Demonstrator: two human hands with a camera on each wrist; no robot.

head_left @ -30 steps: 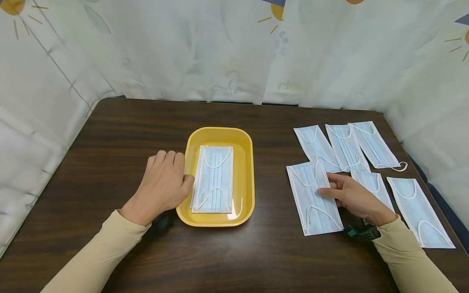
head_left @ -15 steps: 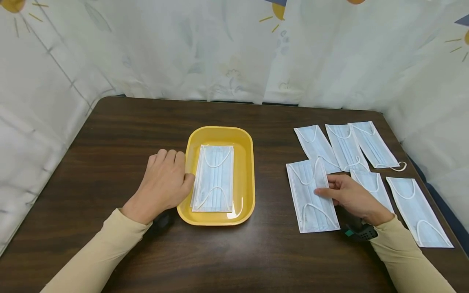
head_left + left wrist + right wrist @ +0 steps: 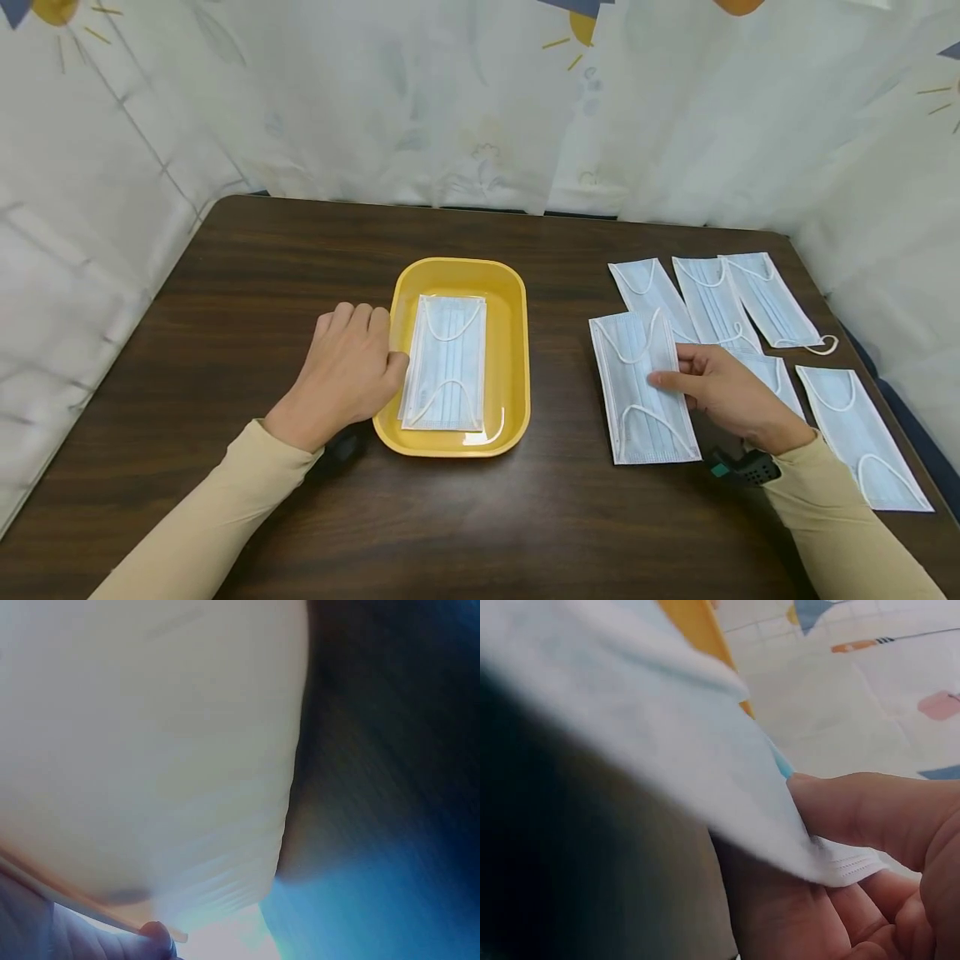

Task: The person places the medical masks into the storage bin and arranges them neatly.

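A yellow tray [image 3: 514,358] lies on the dark wooden table, with light blue face masks [image 3: 444,400] stacked inside it. My left hand [image 3: 341,371] grips the tray's left rim; the left wrist view shows a fingertip at the edge beside the tray's pale-looking wall [image 3: 150,750]. On the right, my right hand [image 3: 731,396] pinches the long side of one face mask [image 3: 633,387] between thumb and fingers. The right wrist view has that mask [image 3: 667,742] close up, its edge between the thumb [image 3: 855,806] and the fingers below.
Several more face masks lie spread on the right of the table [image 3: 450,533], among them one at the far right [image 3: 851,425] and one at the back [image 3: 772,296]. A patterned white curtain [image 3: 465,108] hangs round the table's back and sides.
The held mask has risen slightly, its near end shifting away from the table's front, and my right hand moved with it. The left hand stays on the tray. The head view has shifted a little.
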